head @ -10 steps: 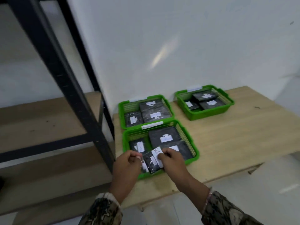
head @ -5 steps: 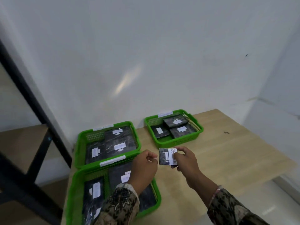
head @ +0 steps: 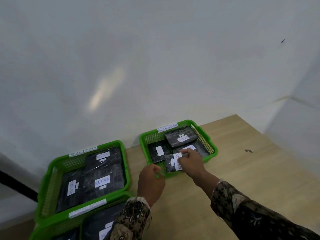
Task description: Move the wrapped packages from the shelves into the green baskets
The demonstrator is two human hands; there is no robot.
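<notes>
Head view: the wrapped package point(head: 173, 162) is pinched by the right hand point(head: 190, 161) over the near corner of the green basket point(head: 213, 149) just ahead, the left hand point(head: 150, 181) curled at its rim (hold unclear); a flat lowering before release is advised.

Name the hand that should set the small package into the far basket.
Right. The right hand pinches the small package over the front rim of the far basket; the left hand holds no package.
</notes>
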